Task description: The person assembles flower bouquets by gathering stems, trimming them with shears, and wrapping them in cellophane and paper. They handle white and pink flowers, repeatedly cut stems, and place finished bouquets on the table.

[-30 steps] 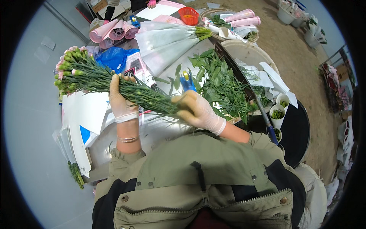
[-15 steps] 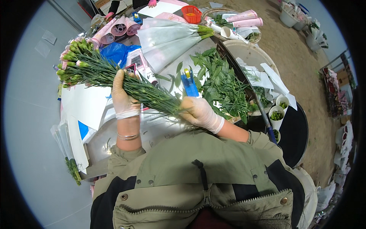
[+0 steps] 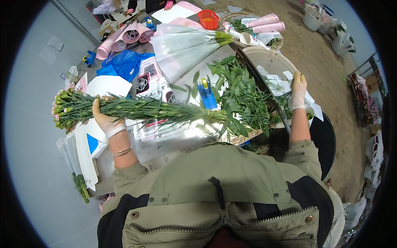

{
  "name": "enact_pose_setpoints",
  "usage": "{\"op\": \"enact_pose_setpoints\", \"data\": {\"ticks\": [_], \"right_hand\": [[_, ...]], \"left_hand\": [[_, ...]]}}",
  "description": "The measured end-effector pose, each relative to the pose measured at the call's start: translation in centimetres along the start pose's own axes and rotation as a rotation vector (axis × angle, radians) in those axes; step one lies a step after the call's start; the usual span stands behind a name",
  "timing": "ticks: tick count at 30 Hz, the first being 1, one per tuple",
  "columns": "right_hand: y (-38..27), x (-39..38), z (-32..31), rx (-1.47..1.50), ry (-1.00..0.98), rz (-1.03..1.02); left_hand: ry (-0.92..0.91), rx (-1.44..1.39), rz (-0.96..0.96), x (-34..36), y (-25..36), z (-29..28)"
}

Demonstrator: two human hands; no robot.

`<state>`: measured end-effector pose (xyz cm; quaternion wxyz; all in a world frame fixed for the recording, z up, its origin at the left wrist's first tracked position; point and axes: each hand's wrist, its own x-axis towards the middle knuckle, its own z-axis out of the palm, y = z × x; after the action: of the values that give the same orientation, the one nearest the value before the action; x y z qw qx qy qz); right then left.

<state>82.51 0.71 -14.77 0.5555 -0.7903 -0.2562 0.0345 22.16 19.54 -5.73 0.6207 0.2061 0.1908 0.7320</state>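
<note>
My gloved left hand [image 3: 108, 120] is closed around a long bunch of carnations [image 3: 161, 110], with pink and green buds toward the left. The bunch lies almost level, its stem ends pointing right over loose green leaves [image 3: 244, 93]. My gloved right hand [image 3: 298, 89] is away from the bunch, reaching over the right side by a pale round bin [image 3: 285, 62] with paper and leaf scraps. Its fingers are curled together; what they hold, if anything, is hidden. A dark cutter-like bar [image 3: 260, 80] slants between the leaves and the bin.
A blue tape dispenser [image 3: 208, 97] stands beside the leaves. White-wrapped flowers [image 3: 178, 47] lie farther back, near a red basket [image 3: 208, 19]. Rolled pink wrappers [image 3: 131, 34] and a blue plastic bag [image 3: 122, 64] are at back left. Another person's pink-gloved hand [image 3: 168, 5] shows at the far edge.
My right hand has left the stems and moved right, toward the bin. My left hand has shifted left and lower with the carnations, which now lie more level.
</note>
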Motion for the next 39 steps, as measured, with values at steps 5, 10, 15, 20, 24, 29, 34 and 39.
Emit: {"op": "enact_pose_setpoints", "data": {"ticks": [5, 10, 15, 20, 24, 29, 34, 39], "right_hand": [[-7.0, -3.1, 2.7, 0.102, -0.352, -0.479], [-16.2, -19.1, 8.1, 0.148, -0.972, -0.991], [-17.9, -21.5, 10.3, -0.117, -0.767, -1.153], [-14.6, -21.0, 11.3, -0.101, -0.762, -1.138], [-7.8, -14.9, 9.2, -0.040, -0.422, -1.153], [1.9, -4.4, 2.0, 0.704, 0.185, 0.230], [-2.2, -9.9, 7.1, 1.019, -0.212, 0.295], [-12.7, -22.7, 14.5, 1.534, -0.919, 0.570]], "left_hand": [[-0.113, -0.061, 0.061, -1.0, -1.7, 2.1], [-0.061, -0.035, 0.004, -2.1, -3.1, 3.3], [-0.076, -0.030, -0.038, -3.0, -2.8, 3.4], [-0.101, -0.022, -0.057, -2.5, -2.1, 2.2], [-0.051, -0.057, 0.032, 0.1, 0.7, 0.5], [0.089, -0.024, 0.111, 1.1, 3.7, -2.1], [0.198, -0.063, 0.074, 0.8, 0.1, -1.0], [0.041, -0.099, -0.038, -1.5, -3.8, 2.2]]}}
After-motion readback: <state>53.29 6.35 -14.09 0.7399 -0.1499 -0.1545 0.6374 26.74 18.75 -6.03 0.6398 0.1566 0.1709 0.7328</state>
